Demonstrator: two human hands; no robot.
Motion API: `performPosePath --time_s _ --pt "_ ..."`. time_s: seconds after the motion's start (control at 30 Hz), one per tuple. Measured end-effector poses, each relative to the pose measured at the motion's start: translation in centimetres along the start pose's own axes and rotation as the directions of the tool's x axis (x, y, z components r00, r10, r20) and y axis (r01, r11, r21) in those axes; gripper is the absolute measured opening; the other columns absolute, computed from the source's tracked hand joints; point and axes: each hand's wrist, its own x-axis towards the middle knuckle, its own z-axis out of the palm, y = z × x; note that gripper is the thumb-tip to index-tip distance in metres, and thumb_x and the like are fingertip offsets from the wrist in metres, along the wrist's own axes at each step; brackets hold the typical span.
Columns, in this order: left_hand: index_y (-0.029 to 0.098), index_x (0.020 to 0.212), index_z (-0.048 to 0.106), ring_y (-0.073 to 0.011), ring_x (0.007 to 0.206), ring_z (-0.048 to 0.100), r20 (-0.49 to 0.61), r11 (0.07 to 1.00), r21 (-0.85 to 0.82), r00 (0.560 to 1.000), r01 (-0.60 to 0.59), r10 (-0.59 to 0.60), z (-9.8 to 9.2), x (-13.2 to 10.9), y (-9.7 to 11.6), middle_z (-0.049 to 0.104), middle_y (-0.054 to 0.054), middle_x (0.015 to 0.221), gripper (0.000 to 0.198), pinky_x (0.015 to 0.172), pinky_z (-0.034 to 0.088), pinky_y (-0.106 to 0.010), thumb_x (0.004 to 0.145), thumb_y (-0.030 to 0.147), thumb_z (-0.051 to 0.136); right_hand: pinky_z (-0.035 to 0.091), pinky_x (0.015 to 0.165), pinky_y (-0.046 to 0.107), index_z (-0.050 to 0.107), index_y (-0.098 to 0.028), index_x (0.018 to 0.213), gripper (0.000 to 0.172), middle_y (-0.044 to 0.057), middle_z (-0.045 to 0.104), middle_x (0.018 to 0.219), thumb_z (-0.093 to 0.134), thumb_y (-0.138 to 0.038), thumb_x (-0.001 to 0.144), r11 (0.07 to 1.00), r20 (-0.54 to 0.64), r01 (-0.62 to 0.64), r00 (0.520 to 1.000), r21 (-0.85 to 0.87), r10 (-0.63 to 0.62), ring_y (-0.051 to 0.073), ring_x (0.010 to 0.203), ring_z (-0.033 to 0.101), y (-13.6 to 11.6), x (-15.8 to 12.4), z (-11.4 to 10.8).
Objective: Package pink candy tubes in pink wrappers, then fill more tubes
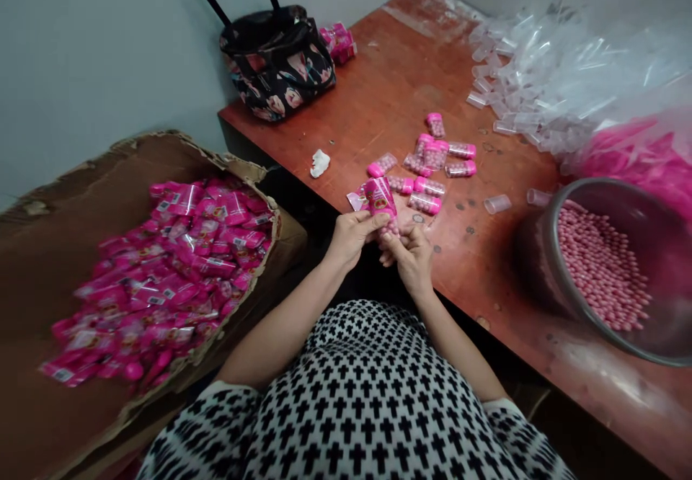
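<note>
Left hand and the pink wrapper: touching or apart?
Touching. The head view shows the left hand's thumb lying across the lower front of the pink wrapper.

Single head-worn view
It looked forward and down from above the near torso (373, 393), toward the surface (389, 83).

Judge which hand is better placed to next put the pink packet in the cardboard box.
Likely the left hand: it pinches the pink packet and sits nearer the cardboard box; the right hand is farther off.

Pale grey walls (108, 55), worn reddish table (378, 98)
</note>
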Motion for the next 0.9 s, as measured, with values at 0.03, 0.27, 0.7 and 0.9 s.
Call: performPosePath --time_s 0.03,0.27,0.7,0.9 --pt "0.008 0.064 0.067 -0.0109 0.055 0.057 -0.039 1.0 0.018 0.999 -0.026 0.027 0.2 -0.1 0.1 0.063 -0.004 0.061 0.029 0.056 0.047 -0.024 0.055 0.032 0.082 0.044 0.037 0.015 0.049 -0.02 0.08 0.027 -0.007 0.062 0.057 0.069 -0.037 0.074 0.998 -0.028 0.027 0.999 -0.052 -0.028 0.006 0.04 0.055 -0.1 0.0 0.1" --pt "0.009 0.058 0.065 -0.008 0.048 0.048 -0.083 0.995 -0.03 0.992 0.091 -0.093 1.2 -1.5 0.8 0.056 0.001 0.052 0.031 0.047 0.043 -0.02 0.048 0.032 0.084 0.033 0.027 0.016 0.039 -0.021 0.075 0.05 -0.006 0.058 0.046 0.07 -0.058 0.063 0.957 0.016 -0.124 0.992 0.262 0.125 0.008 0.028 0.046 -0.3 0.3 2.0" --pt "0.012 0.056 0.068 -0.0153 0.054 0.061 -0.129 0.982 -0.128 0.98 0.138 -0.154 1.4 -2.3 2.5 0.065 -0.003 0.059 0.031 0.05 0.053 -0.021 0.034 0.021 0.087 0.046 0.045 0.024 0.053 -0.018 0.079 0.055 -0.001 0.062 0.055 0.079 -0.057 0.052 0.921 0.106 -0.046 0.994 0.387 0.006 0.014 0.044 0.06 -0.5 0.8 1.9" --pt "0.02 0.058 0.071 -0.0234 0.065 0.065 -0.113 0.997 -0.032 0.991 0.071 -0.074 0.6 -3.6 2.1 0.069 -0.002 0.065 0.032 0.055 0.056 -0.029 0.035 0.036 0.086 0.04 0.034 0.019 0.044 -0.019 0.073 0.06 -0.004 0.059 0.046 0.082 -0.055 0.045 0.912 0.095 -0.133 0.99 0.388 0.104 0.011 0.031 0.052 -0.2 1.8 3.7"
